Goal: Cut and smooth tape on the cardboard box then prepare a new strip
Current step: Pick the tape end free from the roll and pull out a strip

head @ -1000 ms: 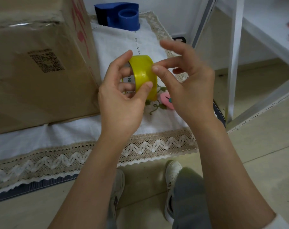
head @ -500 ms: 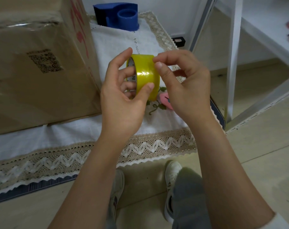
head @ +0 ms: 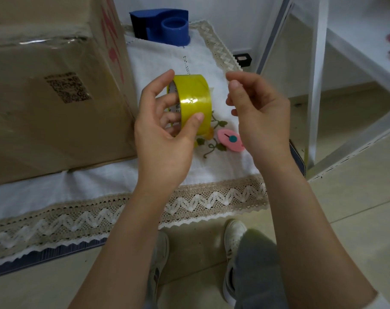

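Left hand (head: 165, 132) grips glossy yellow tape roll (head: 192, 101) beside matte cardboard box (head: 44, 90)

Both forearms are bare right down to the wrists, with no watch, ring or bracelet on the left hand (head: 165, 139) or the right hand (head: 259, 114). The nails are short and plain. A sliver of white sleeve (head: 388, 303) shows at the right elbow, at the frame's bottom corner. Lower down the person wears grey trousers (head: 256, 270) and white lace-up trainers (head: 233, 239) with pale soles; the left shoe (head: 159, 259) carries a dark marking along its side.
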The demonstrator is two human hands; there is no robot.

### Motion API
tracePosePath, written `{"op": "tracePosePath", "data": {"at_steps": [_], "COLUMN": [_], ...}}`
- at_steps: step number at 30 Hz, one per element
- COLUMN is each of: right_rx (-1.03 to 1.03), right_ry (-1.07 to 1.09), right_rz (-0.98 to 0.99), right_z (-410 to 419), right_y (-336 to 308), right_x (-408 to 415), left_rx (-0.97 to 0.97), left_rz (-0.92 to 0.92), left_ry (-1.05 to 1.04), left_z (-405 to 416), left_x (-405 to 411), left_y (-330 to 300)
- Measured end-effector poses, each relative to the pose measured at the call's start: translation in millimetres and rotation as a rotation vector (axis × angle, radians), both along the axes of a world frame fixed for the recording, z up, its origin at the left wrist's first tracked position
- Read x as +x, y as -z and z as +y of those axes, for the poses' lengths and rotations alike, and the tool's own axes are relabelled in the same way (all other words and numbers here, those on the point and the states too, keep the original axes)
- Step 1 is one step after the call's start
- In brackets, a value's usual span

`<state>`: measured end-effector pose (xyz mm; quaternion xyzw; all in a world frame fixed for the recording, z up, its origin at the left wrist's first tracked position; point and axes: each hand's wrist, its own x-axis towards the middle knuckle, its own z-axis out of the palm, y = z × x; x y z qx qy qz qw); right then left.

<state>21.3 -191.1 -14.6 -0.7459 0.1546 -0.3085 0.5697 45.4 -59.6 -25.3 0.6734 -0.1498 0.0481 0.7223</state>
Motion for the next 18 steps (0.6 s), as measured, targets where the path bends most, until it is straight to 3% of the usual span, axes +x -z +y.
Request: {"op": "tracePosePath", "data": {"at_steps": [7, 18], "right_rx": [0.14, 0.178], "right_ry": [-0.2, -0.241], "right_rz": [0.218, 0.239], "right_z": [5, 5], "right_y": [-12, -8], "right_x": [-6, -5], "left_rx": [-0.004, 0.021], "left_rz": [0.003, 0.015], "left_ry": [0.002, -0.004], "left_z": [0, 2], "left_x": [0, 2], "left_y": [1, 1]}}
